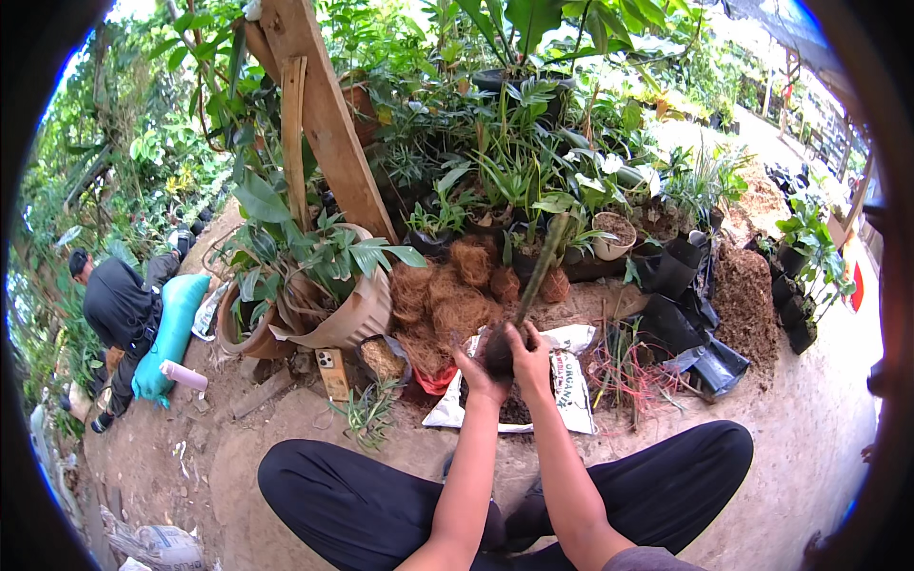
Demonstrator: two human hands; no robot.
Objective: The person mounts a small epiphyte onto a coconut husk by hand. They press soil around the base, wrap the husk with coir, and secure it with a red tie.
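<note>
Both my hands cup a dark ball of soil (498, 355) from which one long, stiff green leaf, like a snake plant's, (544, 268) leans up and to the right. My left hand (480, 375) supports it from the left and below, while my right hand (530, 357) presses on its right side. Beneath them lies a white printed sack (575, 389), opened out, with dark soil (515, 410) on it. Brown coconut fibre (453, 292) is heaped just beyond, and two fibre-wrapped balls (554, 285) sit beside the heap.
Pink-red string (646, 382) and black plastic grow bags (668, 325) lie to the right, near a brown soil mound (746, 310). A phone (333, 375) leans by a large planter (350, 314) on the left. Another person (121, 303) sits beside a teal sack (171, 328). A wooden post (332, 121) slants behind.
</note>
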